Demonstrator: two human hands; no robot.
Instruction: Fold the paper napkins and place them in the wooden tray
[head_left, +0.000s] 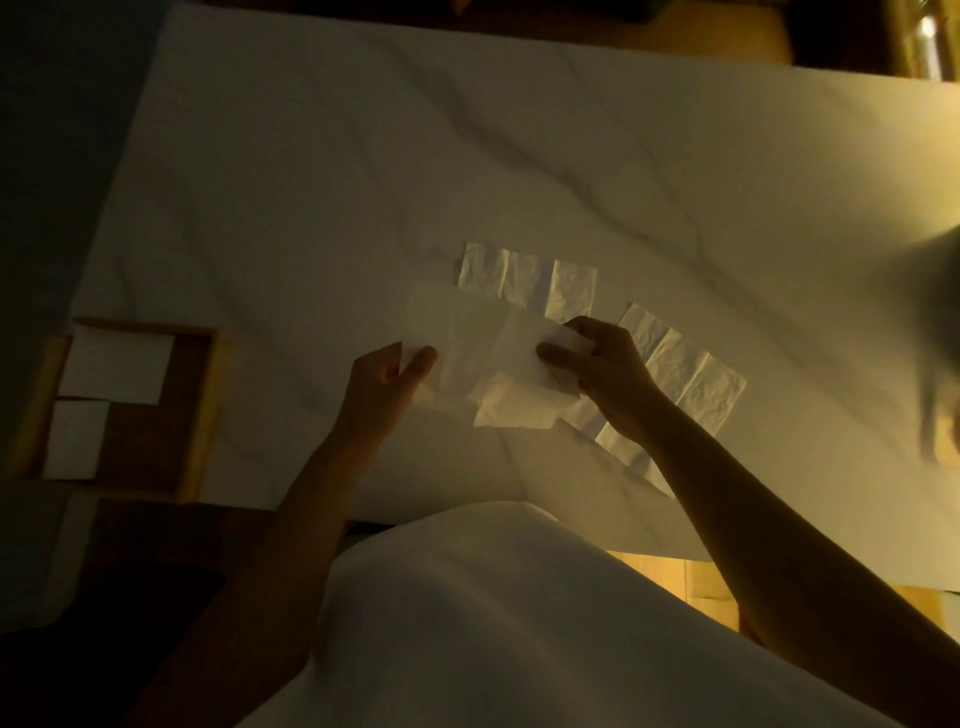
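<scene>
A paper napkin (467, 343) is being pinched at both ends by the left hand (387, 382) and right hand (605, 371) above the desk (311, 182); uneven pulling is risking a tear. The wooden tray (202, 415) is lying near left.

Wooden tray (205, 415) at left edge of desk (311, 182), w/ two folded napkins (117, 370) inside along its left side. Held napkin (467, 343) mid-desk btwn both hands; unfolded napkins (527, 283) flat behind it, more (685, 374) to the right.
</scene>
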